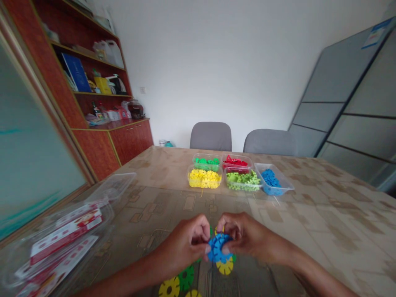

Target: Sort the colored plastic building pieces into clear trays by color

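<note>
Printed cards (65,236): outward from left hand (193,237), lettering too small to read
Blue discs (218,248): notched, overlapping
Grip: left hand and right hand (241,234) pinching them

Two grey chairs (210,136) stand before a white wall (216,62); a wooden cabinet (96,149) holds bottles (96,110) and possibly a blue folder (76,72).
</note>
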{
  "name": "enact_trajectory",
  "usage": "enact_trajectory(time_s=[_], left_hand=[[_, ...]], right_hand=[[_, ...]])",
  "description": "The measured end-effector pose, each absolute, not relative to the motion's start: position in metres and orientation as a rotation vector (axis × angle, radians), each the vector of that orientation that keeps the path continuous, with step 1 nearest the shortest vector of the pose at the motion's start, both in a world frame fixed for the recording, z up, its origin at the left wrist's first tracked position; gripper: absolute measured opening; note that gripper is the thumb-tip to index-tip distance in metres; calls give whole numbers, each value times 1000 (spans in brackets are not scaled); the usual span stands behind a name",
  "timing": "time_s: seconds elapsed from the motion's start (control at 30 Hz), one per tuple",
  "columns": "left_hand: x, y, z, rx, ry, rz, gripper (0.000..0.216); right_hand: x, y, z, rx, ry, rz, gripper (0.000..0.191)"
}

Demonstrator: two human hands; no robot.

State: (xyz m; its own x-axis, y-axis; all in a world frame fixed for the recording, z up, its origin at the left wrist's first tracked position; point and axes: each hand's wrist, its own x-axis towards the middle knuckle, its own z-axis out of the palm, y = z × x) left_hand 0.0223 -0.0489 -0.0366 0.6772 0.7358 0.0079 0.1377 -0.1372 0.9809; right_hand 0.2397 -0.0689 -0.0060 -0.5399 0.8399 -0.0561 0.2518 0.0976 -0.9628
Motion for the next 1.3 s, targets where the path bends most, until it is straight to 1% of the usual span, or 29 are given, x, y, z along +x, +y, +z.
enact_trajectory(time_s=[0.1,0.23,0.3,0.4,0.47,0.57,0.67,0.9,1.07,1.17,1.23,1.3], left_hand=[[24,-50,-36,1597,691,619,17],[22,-49,-35,1766,792,595,15],[21,-46,-34,1930,865,598,14],[18,-41,-31,2063,905,615,10],[17,-38,-29,2086,906,608,10],[14,-33,-25,2102,916,604,10],[10,-25,-20,2079,904,631,9],[0,-11,-8,2127,975,599,11],[-10,-10,-5,2236,975,381,12],[-15,-14,-1,2373,917,268,24],[-17,-18,0,2434,851,185,33],[-18,-21,0,2447,807,121,38]], right_hand=[[237,-68,-10,-1107,-1947,1363,7],[240,-63,-10,-1167,-2101,1202,5],[251,-55,-8,-1264,-2127,988,6],[284,-36,-3,-1498,-2000,530,15],[316,-23,2,-1618,-1847,338,20],[368,-9,8,-1798,-1563,59,34],[406,-4,5,-1904,-1381,-91,39],[430,-1,-14,-1916,-1337,-87,30],[422,-4,-6,-1838,-1393,-55,32],[398,-5,-1,-1745,-1570,83,33],[371,-8,-2,-1650,-1745,218,31],[338,-14,-8,-1542,-1926,350,26]])
